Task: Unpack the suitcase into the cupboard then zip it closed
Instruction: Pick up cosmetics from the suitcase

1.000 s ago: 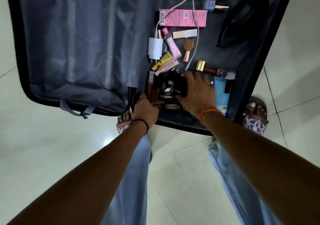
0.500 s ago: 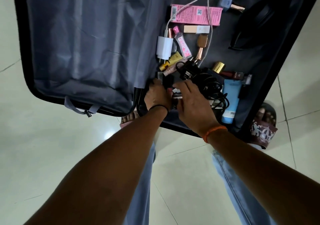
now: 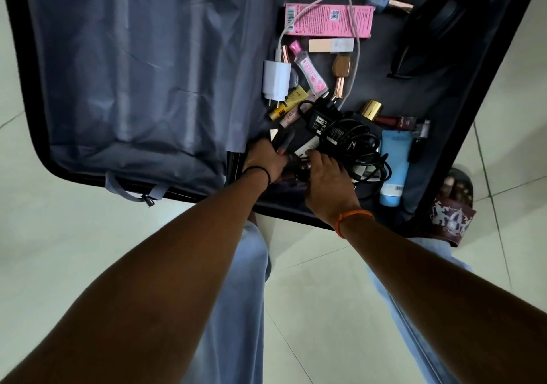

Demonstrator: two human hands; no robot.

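The open suitcase (image 3: 177,189) lies on the floor, its left half covered by a grey zipped lining (image 3: 133,72). The right half holds loose cosmetics. My left hand (image 3: 263,163) grips several dark lipstick-like tubes (image 3: 284,142) at the near edge of the right half. Close beside it, my right hand (image 3: 325,182) curls its fingers round more small tubes (image 3: 303,163). A black power adapter (image 3: 322,117) with a tangled cable lies against my right hand's fingers. The cupboard is out of view.
Further in lie a white charger (image 3: 276,80) with its cable, a pink box (image 3: 328,20), a pink-capped tube (image 3: 312,72), a blue tube (image 3: 393,161) and a gold-capped bottle (image 3: 370,109). A black item (image 3: 435,28) fills the far right corner. My sandalled foot (image 3: 453,206) stands by the suitcase's right edge.
Both hands have closed in together on the pile of small tubes. The black adapter and its cable, earlier under my right hand, now lie uncovered beside it.
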